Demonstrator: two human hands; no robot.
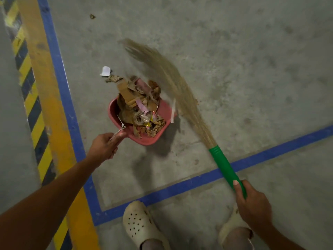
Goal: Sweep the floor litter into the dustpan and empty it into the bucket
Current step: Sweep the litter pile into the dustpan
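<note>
Head view, looking down at a concrete floor.

- Left hand, centre left of frame: fingers curled round the handle of the red dustpan, thumb laid along the top. A white zip tie was looped at the neck of the handle.
- Dustpan sat at mid-frame with its mouth pointing toward the top of the frame. Could not tell whether its base touched the floor; a shadow lay under its lower right edge.
- Litter was heaped in the pan: torn cardboard, dry brown leaves, pink paper strips, crumpled wrappers. Some cardboard spilled past the mouth at the upper left.
- One white paper scrap lay on the floor just beyond the pan's mouth. A small brown scrap lay well apart, near the top of the frame.
- Right hand, lower right: closed round the end of the broom's green handle.
- Broom bristles ran diagonally up and left, just beside the pan's right edge; tips blurred.
- Blue tape lines met in a corner at lower left, with a yellow line and black-and-yellow hazard stripe beyond.
- Two pale clogs at the bottom edge, the right one partly behind the right hand.
</note>
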